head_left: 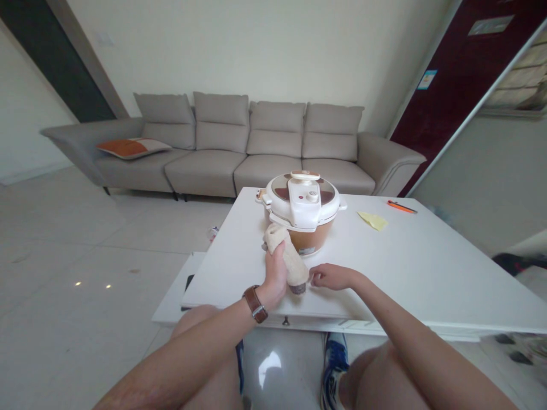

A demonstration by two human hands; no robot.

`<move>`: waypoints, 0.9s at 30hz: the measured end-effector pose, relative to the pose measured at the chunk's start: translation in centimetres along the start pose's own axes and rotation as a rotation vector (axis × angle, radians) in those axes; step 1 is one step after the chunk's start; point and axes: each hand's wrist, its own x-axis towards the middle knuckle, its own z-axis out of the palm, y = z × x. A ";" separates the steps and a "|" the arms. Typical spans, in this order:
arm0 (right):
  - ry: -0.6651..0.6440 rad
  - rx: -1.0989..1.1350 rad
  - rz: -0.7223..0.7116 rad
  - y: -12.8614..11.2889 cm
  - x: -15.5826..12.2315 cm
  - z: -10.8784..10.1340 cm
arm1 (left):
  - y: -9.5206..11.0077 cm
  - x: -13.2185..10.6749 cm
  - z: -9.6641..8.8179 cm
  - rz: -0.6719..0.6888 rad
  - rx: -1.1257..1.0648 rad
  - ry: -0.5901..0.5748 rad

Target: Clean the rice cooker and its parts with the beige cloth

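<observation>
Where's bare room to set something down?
Bare: the white tabletop between the yellow sheet, slim orange tool and right forearm. Crowded: before the round white-and-brown cooker, where the left hand holds a beige cloth bundle beside the right hand.

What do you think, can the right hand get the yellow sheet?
Probably yes, with a stretch: only white tabletop lies between the right hand and the yellow sheet.

A bulky cooker (305, 212) blocks the way across the white table (427, 267), with a beige cloth bundle (293, 259) before it. To its right, I see room for a hand to pass above yellow paper (373, 221) and a slim orange tool (401, 208).
</observation>
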 end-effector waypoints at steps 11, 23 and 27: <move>-0.003 -0.010 0.028 1.4 -0.3 0.2 | 4.3 6.5 -1.3 0.079 -0.110 0.169; -0.015 -0.034 0.056 1.3 -0.2 0.2 | 5.0 6.0 -1.5 0.260 -0.019 0.078; -0.020 -0.032 0.053 1.3 -0.1 0.3 | 6.3 5.6 -1.2 0.318 -0.129 0.182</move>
